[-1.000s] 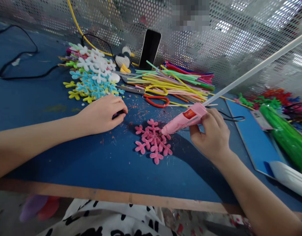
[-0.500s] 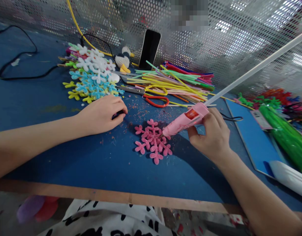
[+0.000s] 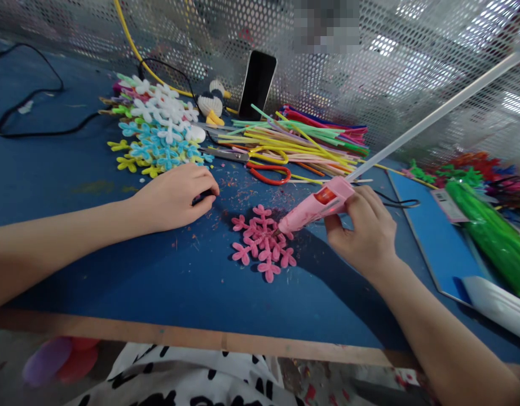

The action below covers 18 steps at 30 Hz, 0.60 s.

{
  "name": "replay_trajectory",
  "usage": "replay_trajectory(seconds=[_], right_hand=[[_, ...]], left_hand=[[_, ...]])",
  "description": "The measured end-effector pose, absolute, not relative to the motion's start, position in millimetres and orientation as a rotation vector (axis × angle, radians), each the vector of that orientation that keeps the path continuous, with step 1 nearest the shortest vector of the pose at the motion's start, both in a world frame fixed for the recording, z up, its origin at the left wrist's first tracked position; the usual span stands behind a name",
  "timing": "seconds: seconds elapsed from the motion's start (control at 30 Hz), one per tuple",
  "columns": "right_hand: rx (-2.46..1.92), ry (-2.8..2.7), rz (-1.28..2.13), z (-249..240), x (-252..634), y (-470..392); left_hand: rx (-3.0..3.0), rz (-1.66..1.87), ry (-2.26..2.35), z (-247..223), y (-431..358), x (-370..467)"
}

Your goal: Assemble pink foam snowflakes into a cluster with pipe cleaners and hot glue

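Note:
A pink snowflake of fuzzy stems (image 3: pixel 266 248) lies flat on the blue table (image 3: pixel 167 282). My right hand (image 3: pixel 364 234) grips a pink glue gun (image 3: pixel 314 207), whose tip points down at the middle of the snowflake. A long translucent glue stick (image 3: pixel 433 115) juts from the gun's back toward the upper right. On the left, my left hand (image 3: pixel 181 197) rests on the table with its fingers curled round something small and dark that I cannot make out, beside a pile of white, blue and yellow fuzzy snowflakes (image 3: pixel 162 129).
Scissors (image 3: pixel 270 175) with orange and yellow handles lie before a heap of coloured fuzzy stems (image 3: pixel 294 138). A phone (image 3: pixel 257 84) leans on the perforated metal screen, beside a small knitted toy (image 3: pixel 211 104). A green bundle (image 3: pixel 492 231) lies at the right.
The glue gun's back end and its glue stick have shifted slightly left and down, while the tip stays over the snowflake's middle. My left hand has not moved.

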State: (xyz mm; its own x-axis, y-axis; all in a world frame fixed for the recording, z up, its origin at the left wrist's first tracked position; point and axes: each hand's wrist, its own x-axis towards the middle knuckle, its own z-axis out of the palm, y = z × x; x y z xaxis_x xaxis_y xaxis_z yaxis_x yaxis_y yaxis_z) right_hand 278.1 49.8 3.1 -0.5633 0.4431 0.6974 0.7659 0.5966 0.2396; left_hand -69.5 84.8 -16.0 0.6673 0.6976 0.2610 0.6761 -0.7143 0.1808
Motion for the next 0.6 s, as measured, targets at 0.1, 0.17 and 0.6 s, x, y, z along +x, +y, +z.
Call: replay_trajectory(seconds=[0.1,0.17,0.6], right_hand=[[-0.934,-2.227,-0.693,2.8,278.8,50.8],[-0.957,-2.229,-0.703,1.9,279.8,51.3],[-0.974,-2.208,-0.708,-2.7,278.7,50.6]], left_hand=[[2.807,0.497,1.159,-16.4,84.7,-69.6],[2.809,0.507,1.156,-16.8,84.9,-69.7],[2.819,0.501,1.156,-18.1,85.6,-69.8]])
